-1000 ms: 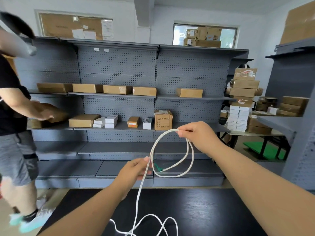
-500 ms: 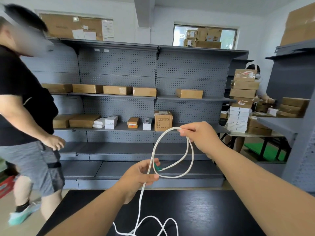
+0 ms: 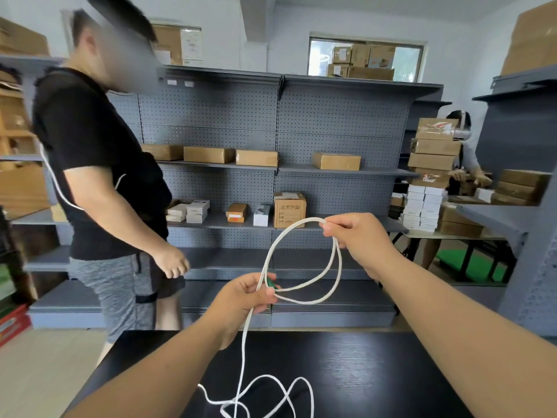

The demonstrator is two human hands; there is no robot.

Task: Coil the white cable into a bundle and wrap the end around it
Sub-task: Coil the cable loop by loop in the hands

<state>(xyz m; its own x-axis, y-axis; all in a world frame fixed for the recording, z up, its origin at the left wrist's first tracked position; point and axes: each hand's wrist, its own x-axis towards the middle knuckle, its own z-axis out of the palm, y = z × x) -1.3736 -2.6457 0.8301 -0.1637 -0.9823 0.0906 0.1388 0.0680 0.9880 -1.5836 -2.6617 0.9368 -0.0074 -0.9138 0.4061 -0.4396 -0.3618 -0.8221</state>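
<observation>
Head view: my right hand pinches the top of the white cable, whose upright loop slants down-left to my left hand, which is gripping the crossing, while the tail drops into loose curls on the black bench before grey shelving holding boxes.

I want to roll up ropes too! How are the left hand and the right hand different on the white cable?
The right hand is higher and pinches the top of the loop in the thin white cable; the left hand is lower and grips where the loop crosses, by the green tip. Loose cable hangs from the left hand to the black table, not from the right hand. Both hold the same cable.
</observation>
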